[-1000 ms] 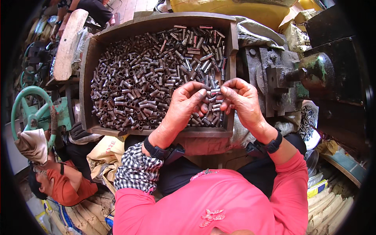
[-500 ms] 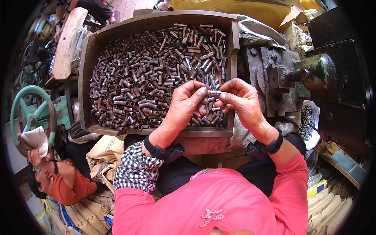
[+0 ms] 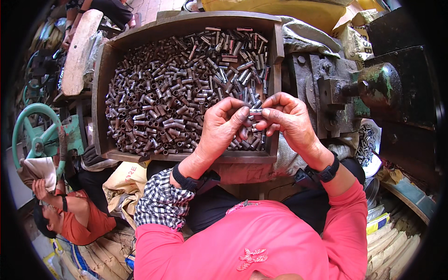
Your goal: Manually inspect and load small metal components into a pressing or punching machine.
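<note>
Between my two hands is a short shiny metal tube (image 3: 255, 112), lying crosswise. My left hand (image 3: 218, 125) pinches its left end with thumb and fingers. At its right end my right hand (image 3: 290, 122) grips it the same way; the dark fingertips partly cover it. Both hands are above the right front part of a wooden tray (image 3: 214, 159). In the tray lies a broad heap of short brown metal tubes (image 3: 154, 100). Brighter, longer metal pieces (image 3: 245, 70) gather at its right side.
Right of the tray stands a heavy dark machine (image 3: 336, 88), with a white container of small metal parts (image 3: 368, 147) below it. At left are a green handwheel (image 3: 38, 135), a wooden board (image 3: 82, 51) and a co-worker in orange (image 3: 79, 219). Sacks (image 3: 122, 184) lie around.
My fingertips have drawn closer together on the metal tube, so less of it shows. The tray and heap look the same.
</note>
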{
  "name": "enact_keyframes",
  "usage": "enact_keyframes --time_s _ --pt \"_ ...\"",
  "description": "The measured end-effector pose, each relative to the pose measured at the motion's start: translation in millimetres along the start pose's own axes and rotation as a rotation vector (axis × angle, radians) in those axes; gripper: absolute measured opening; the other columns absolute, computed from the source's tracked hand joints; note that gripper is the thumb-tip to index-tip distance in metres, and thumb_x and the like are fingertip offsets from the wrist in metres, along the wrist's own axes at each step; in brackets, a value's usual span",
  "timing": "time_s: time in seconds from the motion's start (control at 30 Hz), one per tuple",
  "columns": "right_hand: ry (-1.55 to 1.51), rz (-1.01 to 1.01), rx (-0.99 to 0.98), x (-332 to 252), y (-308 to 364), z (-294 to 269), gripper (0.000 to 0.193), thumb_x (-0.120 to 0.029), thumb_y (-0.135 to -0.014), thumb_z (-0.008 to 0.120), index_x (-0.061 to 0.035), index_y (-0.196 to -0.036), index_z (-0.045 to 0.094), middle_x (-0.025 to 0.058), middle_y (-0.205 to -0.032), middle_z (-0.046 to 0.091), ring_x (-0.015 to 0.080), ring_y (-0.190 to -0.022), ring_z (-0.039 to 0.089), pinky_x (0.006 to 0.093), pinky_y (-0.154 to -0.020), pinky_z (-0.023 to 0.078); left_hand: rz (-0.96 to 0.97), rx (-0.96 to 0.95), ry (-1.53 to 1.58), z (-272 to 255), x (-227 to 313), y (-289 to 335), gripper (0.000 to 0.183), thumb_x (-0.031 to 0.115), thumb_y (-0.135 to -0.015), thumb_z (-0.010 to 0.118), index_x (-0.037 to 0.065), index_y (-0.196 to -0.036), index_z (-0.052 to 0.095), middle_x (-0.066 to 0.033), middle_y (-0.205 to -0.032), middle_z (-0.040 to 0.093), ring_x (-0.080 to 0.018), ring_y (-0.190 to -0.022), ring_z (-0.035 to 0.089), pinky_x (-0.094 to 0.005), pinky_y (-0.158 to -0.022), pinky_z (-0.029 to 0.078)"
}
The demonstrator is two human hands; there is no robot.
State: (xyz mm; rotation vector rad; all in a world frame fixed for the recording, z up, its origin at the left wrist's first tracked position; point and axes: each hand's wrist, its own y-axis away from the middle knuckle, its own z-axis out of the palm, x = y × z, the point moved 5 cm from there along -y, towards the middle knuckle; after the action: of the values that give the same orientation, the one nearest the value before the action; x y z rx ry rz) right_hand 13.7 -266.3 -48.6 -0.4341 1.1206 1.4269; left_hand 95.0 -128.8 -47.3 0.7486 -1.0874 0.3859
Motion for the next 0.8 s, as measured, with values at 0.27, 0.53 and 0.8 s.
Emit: enact_keyframes --time_s 0.27,0.53,0.8 --pt "0.046 0.356 -0.41 -2 10 10 0.044 -0.006 -0.082 0.063 0.0052 -0.12 0.045 0.0102 -0.078 0.063 0.0171 -0.065 0.066 0.0225 -0.05 0.052 0.155 -0.509 -0.375 19 11 12 0.03 0.013 -0.08 0.07 0.002 -0.104 0.056 -0.0024 -0.081 0.06 -0.0069 -0.072 0.055 -0.0218 -0.061 0.043" --pt "0.243 0.173 -0.084 -4 -12 8 0.037 -0.011 -0.082 0.065 0.0042 -0.112 0.05 0.0133 -0.082 0.066 0.018 -0.062 0.066 0.0239 -0.047 0.049 0.131 -0.2 -0.515 -3 13 7 0.025 0.003 -0.087 0.057 0.001 -0.111 0.054 -0.0043 -0.088 0.061 -0.0099 -0.07 0.06 -0.022 -0.052 0.048" --pt "1.879 -0.696 -0.235 -12 -43 47 0.016 -0.009 -0.076 0.054 -0.004 -0.09 0.059 0.0123 -0.091 0.058 0.0266 -0.086 0.06 0.0345 -0.065 0.051 -0.045 -0.008 -0.185 -39 13 -5 0.021 0.006 -0.082 0.049 0.0 -0.101 0.055 -0.007 -0.079 0.06 -0.0113 -0.064 0.061 -0.0205 -0.048 0.048"
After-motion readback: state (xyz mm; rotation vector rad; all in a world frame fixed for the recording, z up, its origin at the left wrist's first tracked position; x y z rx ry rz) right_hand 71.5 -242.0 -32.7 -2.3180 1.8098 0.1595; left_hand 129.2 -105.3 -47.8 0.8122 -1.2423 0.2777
